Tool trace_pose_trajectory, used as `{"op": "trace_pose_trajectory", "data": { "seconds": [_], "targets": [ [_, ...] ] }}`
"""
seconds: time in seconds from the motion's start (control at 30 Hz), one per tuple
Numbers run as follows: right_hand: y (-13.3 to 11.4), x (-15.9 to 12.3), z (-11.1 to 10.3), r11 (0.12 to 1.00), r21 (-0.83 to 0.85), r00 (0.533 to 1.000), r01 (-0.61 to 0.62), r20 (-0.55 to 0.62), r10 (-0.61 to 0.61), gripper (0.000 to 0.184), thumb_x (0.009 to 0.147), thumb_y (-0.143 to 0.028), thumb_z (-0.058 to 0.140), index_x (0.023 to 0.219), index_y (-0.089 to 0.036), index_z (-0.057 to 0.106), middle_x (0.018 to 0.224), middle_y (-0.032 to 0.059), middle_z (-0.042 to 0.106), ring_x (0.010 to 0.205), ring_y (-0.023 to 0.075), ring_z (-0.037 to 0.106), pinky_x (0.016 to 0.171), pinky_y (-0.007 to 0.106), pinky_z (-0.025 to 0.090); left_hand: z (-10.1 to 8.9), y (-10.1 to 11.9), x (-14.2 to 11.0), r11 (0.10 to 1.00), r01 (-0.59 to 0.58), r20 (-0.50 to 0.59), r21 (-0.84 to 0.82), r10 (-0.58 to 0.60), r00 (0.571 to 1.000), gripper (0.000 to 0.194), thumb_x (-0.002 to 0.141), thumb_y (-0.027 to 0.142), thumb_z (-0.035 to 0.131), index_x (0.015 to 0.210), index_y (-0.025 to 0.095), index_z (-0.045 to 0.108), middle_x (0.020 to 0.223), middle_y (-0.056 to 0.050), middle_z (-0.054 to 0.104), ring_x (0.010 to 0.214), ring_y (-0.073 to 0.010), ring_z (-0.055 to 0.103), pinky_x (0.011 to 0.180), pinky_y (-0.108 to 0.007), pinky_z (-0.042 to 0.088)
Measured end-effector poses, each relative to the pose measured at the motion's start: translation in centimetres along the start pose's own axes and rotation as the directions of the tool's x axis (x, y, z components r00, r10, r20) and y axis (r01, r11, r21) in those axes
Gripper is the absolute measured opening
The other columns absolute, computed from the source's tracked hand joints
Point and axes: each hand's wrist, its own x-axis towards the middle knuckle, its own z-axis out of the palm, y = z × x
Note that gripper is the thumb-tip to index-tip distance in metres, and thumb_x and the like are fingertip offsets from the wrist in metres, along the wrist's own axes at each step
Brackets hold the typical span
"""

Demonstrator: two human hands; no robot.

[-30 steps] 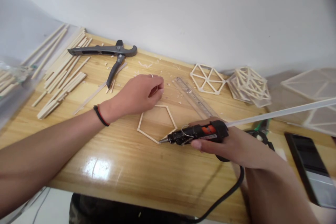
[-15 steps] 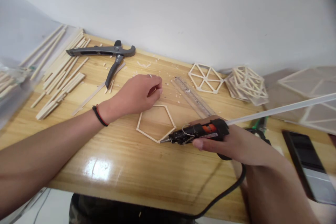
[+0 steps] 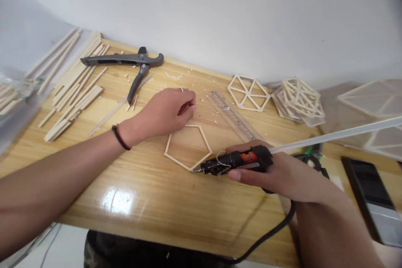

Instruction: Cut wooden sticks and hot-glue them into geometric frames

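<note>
A hexagon of thin wooden sticks [image 3: 205,139] lies flat on the table. My right hand [image 3: 282,176] is wrapped round a black hot glue gun [image 3: 226,162], with a long pale glue stick [image 3: 339,135] sticking out of its back. The gun's metal nozzle is at the hexagon's nearest corner. My left hand [image 3: 171,111] rests at the far left side of the hexagon, covering part of it. Its fingers are curled in, and their tips are hidden, so I cannot see whether anything is in them.
Cut wooden sticks [image 3: 75,88] lie at the left beside a grey cutter [image 3: 138,60]. Behind the hexagon are a clear ruler [image 3: 230,113] and a spoked hexagon [image 3: 248,93]. Stacked frames [image 3: 298,98] stand further right. A phone [image 3: 369,192] lies at the right; a black cable [image 3: 270,238] hangs near the front edge.
The whole view has shifted slightly. Both hands keep their pose, and the nozzle stays at the same corner of the hexagon.
</note>
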Motion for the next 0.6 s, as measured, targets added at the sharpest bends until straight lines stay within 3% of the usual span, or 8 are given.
{"op": "trace_pose_trajectory", "data": {
  "seconds": [0.43, 0.6],
  "targets": [
    [-0.2, -0.07, -0.65, 0.999, 0.008, 0.997, 0.046, 0.058, -0.047, 0.039, 0.075, -0.059, 0.075, 0.077, -0.02, 0.071, 0.062, -0.0005, 0.058, 0.057, 0.0155, 0.049, 0.052, 0.027, 0.041, 0.1, -0.1, -0.01, 1.0, -0.013, -0.008, 0.005, 0.013, 1.0, 0.014, 0.086, 0.02, 0.053, 0.084, 0.016, 0.066, 0.069, -0.001, 0.062, 0.063, -0.015, 0.052, 0.063, -0.029, 0.036],
    [-0.01, 0.21, -0.59, 0.996, -0.041, 0.997, 0.077, 0.02, -0.077, 0.042, 0.079, -0.06, 0.072, 0.071, -0.02, 0.063, 0.061, -0.0017, 0.051, 0.058, 0.0144, 0.044, 0.052, 0.027, 0.036, 0.15, -0.15, 0.03, 1.0, -0.003, -0.001, -0.005, 0.003, 1.0, 0.013, 0.086, 0.019, 0.053, 0.084, 0.016, 0.065, 0.07, -0.001, 0.063, 0.063, -0.0153, 0.053, 0.063, -0.029, 0.036]
  ]
}}
